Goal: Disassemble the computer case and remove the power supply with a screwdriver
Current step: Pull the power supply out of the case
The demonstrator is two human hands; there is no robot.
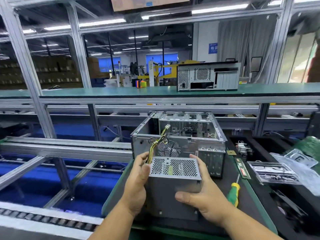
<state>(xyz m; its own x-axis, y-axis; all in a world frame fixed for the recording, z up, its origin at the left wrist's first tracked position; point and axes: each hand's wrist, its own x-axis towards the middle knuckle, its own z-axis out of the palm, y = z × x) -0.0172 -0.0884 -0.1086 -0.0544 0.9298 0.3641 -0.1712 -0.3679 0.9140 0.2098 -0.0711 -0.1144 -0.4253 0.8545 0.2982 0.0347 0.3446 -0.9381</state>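
The grey metal power supply point(174, 177) is out of the case and held up between both hands in front of me. My left hand point(137, 181) grips its left side, fingers by the yellow and black cable bundle point(156, 144). My right hand point(202, 189) grips the right side, thumb across the near face. The cables trail back into the open computer case point(178, 135), which stands on the black mat just behind. A green and yellow screwdriver point(234, 193) lies on the mat to the right, held by no one.
To the right lie memory sticks point(242, 168), a heatsink part point(243, 148), a plastic-bagged board point(273, 172) and a green circuit board point(310, 144). A second computer case point(207, 77) stands on the far green shelf. A roller conveyor point(52, 220) and aluminium frame run along the left.
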